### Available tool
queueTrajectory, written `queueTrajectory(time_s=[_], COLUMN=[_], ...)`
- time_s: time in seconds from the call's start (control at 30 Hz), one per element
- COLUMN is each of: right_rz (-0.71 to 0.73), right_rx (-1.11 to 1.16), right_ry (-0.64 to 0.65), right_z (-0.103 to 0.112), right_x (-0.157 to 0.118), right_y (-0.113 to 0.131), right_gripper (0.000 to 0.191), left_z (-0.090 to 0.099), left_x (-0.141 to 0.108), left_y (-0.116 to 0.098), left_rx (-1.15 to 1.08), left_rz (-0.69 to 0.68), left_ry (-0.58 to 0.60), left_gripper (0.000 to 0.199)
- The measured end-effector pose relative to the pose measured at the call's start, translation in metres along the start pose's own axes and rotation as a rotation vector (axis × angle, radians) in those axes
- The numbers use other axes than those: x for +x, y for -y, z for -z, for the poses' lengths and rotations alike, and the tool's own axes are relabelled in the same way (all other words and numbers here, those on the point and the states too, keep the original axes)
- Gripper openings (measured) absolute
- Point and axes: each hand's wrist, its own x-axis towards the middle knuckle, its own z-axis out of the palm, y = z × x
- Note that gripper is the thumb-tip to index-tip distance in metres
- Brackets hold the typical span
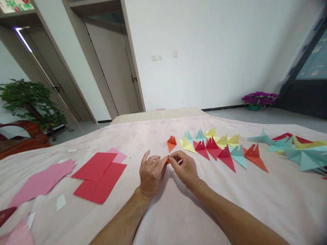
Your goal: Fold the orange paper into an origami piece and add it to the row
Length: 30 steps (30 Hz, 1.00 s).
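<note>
Both hands' grip (pixel 152 173) (pixel 185 167) pinches orange-red paper (pixel 168 160) over pinkish tablecloth (pixel 170 214), white wall (pixel 209 68) beyond.

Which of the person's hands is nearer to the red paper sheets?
Left. The left hand is to the right of the red paper sheets, apart from them; the right hand is farther right.

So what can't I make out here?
All in the head view:
Small reddish piece: its shape, mostly covered by the left hand and right hand.
Heap of folded birds: their number; they overlap and the right edge cuts some off.
Dark red thing: what it is; the left edge cuts it off.
Wall plates: any markings, too small.
</note>
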Motion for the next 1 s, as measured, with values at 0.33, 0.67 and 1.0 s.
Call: queueTrajectory(time_s=[0.33,0.67,1.0], right_rz=[0.023,0.06,-0.01], right_rx=[0.154,0.232,0.287], right_ry=[0.081,0.121,0.136], right_z=[-0.003,0.004,-0.003], right_x=[0.004,0.003,0.004], right_y=[-0.007,-0.005,-0.011], right_gripper=[0.014,0.014,0.014], left_z=[-0.005,-0.009,-0.013], left_x=[0.004,0.003,0.002], left_y=[-0.01,-0.01,-0.005], left_rx=[-0.185,-0.187,-0.306], left_rz=[0.212,0.292,0.357], left_ry=[-0.047,0.019,0.055], left_gripper=[0.008,0.019,0.026])
